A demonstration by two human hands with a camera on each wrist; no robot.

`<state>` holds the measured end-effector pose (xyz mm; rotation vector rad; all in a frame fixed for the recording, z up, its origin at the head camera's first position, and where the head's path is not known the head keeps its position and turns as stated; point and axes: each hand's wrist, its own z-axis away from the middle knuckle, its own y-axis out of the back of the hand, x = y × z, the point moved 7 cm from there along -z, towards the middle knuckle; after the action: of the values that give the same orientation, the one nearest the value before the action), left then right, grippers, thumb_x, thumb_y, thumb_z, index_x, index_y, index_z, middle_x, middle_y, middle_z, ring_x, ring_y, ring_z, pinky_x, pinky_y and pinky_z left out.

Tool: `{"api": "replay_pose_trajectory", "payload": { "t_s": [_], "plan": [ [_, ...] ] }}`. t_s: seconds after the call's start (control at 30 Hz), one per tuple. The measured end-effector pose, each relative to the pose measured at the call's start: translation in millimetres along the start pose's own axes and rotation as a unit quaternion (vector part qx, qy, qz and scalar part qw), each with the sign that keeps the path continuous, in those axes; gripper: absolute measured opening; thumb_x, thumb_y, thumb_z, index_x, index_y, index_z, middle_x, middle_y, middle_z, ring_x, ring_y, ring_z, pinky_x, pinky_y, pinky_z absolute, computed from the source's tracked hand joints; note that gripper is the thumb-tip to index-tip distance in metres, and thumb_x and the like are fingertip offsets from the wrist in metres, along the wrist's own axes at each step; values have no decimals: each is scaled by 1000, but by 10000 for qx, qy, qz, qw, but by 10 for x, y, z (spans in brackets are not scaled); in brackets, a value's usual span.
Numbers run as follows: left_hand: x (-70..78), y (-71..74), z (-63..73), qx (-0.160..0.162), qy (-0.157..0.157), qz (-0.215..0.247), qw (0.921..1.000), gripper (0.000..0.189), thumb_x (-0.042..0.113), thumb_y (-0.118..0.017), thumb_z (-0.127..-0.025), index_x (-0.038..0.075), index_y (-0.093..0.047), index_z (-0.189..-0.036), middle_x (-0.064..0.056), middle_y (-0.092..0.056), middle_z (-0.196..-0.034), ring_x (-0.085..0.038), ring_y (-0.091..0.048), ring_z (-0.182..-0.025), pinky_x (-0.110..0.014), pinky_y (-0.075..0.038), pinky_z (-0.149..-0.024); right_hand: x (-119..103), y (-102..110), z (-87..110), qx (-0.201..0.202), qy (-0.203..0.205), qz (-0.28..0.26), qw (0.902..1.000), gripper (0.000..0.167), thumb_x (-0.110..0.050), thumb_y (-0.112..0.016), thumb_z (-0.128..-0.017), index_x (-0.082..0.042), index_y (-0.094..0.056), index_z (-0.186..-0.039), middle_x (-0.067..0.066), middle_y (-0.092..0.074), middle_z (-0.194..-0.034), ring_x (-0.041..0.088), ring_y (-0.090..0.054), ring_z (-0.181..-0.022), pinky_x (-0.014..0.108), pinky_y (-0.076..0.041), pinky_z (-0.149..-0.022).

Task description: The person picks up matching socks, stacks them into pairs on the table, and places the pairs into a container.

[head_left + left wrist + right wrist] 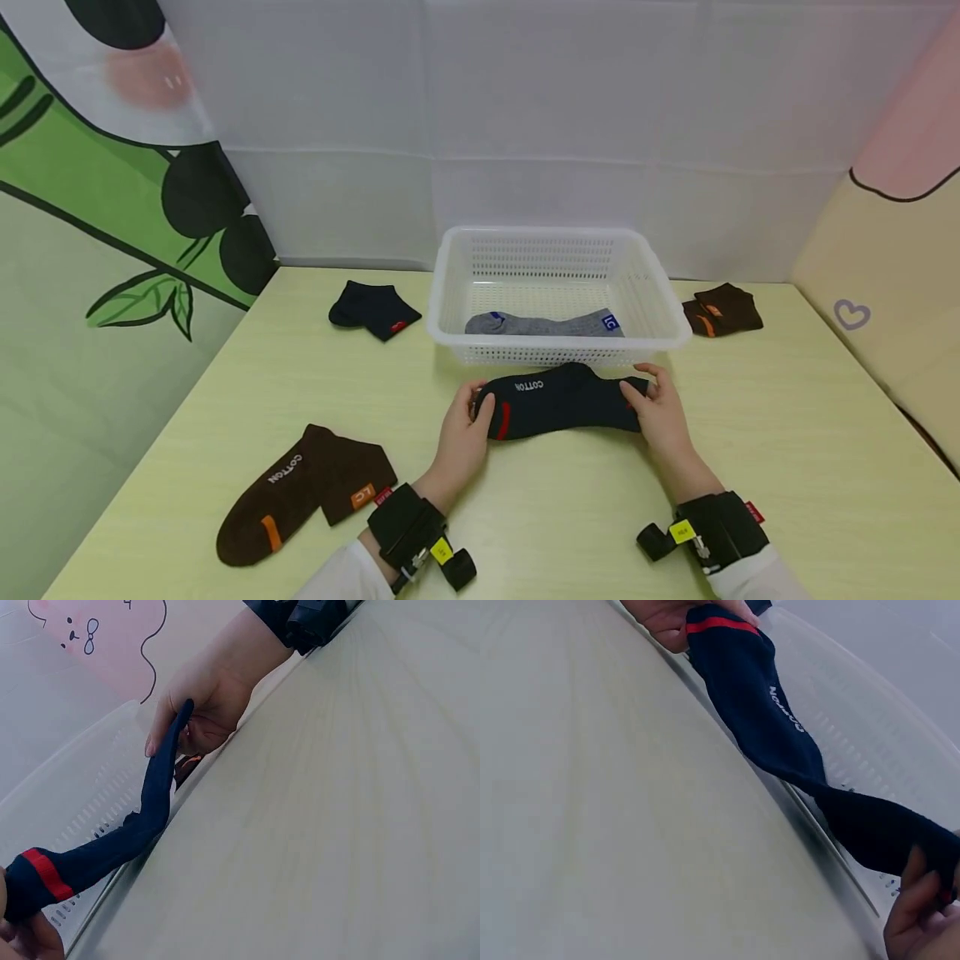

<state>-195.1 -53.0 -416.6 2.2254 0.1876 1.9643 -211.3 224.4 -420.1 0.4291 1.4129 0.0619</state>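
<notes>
Both hands stretch a navy sock (pixel 566 404) sideways in front of the white basket (pixel 558 352). The left hand (pixel 463 429) pinches its toe end, beside a red stripe. At the cuff end, the right hand (pixel 662 412) grips the fabric between thumb and fingers. White "COTTON" lettering runs along the sock, also readable in the right wrist view on the dark sock (pixel 757 705). In the left wrist view the sock (pixel 112 851) hangs between the two hands, close over the table. A grey sock (pixel 543 324) with blue marks lies inside the basket.
A large brown sock (pixel 300 492) lies flat at the front left, near the left wrist. Another navy sock (pixel 372 308), folded over, is left of the basket. To the basket's right sits a folded brown sock (pixel 723 310). A white curtain (pixel 540 125) closes off the back.
</notes>
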Motion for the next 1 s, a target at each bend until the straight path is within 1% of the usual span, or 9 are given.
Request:
{"api": "replay_pose_trajectory", "payload": {
  "t_s": [0.13, 0.2, 0.27, 0.33, 0.43, 0.57, 0.67, 0.83, 1.0],
  "plan": [
    [21, 24, -7, 84, -40, -87, 9999, 29, 7, -48, -97, 2, -50, -125, -16, -54, -101, -15, -46, -74, -23, -38, -67, -1, 61, -28, -219, 168, 649, 9975, 41, -16, -56, -95, -5, -41, -131, -3, -37, -68, 9, -40, -60, 23, -34, -56],
    [19, 36, -14, 64, -103, -211, 9997, 23, 3, -48, -96, 2, -56, -117, -15, -56, -105, -15, -49, -79, -23, -40, -70, -7, 89, -33, -276, 336, 1022, 9938, 40, -17, -57, -94, -6, -43, -130, 1, -35, -73, 15, -40, -69, 26, -33, -62],
    [7, 56, -28, 74, -166, -413, 9990, 18, 0, -49, -94, 2, -62, -106, -14, -59, -105, -17, -50, -84, -24, -40, -73, -22, 111, -30, -298, 589, 1388, 9881, 39, -18, -59, -93, -5, -47, -128, 8, -44, -80, 18, -40, -77, 27, -33, -66],
    [-19, 79, -49, 104, -163, -621, 9979, 16, -1, -51, -92, 4, -66, -95, -11, -62, -102, -17, -51, -86, -25, -40, -75, -35, 119, -20, -352, 819, 1521, 9843, 36, -16, -61, -92, -3, -51, -124, 16, -52, -91, 18, -43, -76, 26, -36, -66],
    [-64, 106, -73, 121, -61, -802, 9967, 15, 0, -52, -89, 4, -67, -92, -10, -62, -97, -18, -49, -82, -27, -40, -74, -54, 119, -5, -388, 1129, 1689, 9784, 30, -14, -63, -90, -1, -56, -116, 20, -61, -105, 13, -49, -70, 23, -41, -64],
    [-78, 116, -81, 85, -33, -1196, 9928, 14, 0, -53, -88, 4, -66, -90, -10, -61, -94, -19, -48, -81, -29, -40, -74, -73, 110, 17, -354, 1328, 2008, 9700, 23, -11, -65, -88, -1, -60, -108, 13, -62, -84, 12, -47, -64, 25, -39, -63],
    [-50, 116, -74, 75, -193, -1741, 9845, 15, -1, -53, -85, 5, -66, -86, -11, -61, -94, -22, -52, -85, -33, -42, -79, -83, 107, 33, -344, 1340, 2292, 9635, 20, -11, -66, -86, -1, -61, -104, 8, -62, -74, 14, -50, -63, 29, -40, -66],
    [-22, 105, -60, 34, -321, -2430, 9695, 14, 4, -54, -84, 6, -67, -84, -15, -55, -103, -31, -45, -97, -41, -36, -85, -79, 116, 52, -372, 1339, 2719, 9522, 18, -10, -67, -84, 0, -64, -99, 15, -61, -88, 21, -53, -72, 35, -42, -71],
    [-39, 98, -53, 29, -172, -2352, 9718, 13, 18, -60, -90, 7, -67, -86, -15, -51, -107, -32, -39, -103, -42, -35, -86, -69, 110, 39, -444, 1413, 2672, 9522, 16, -10, -65, -86, 2, -66, -97, 19, -56, -97, 26, -53, -81, 36, -42, -74]
  ]
}}
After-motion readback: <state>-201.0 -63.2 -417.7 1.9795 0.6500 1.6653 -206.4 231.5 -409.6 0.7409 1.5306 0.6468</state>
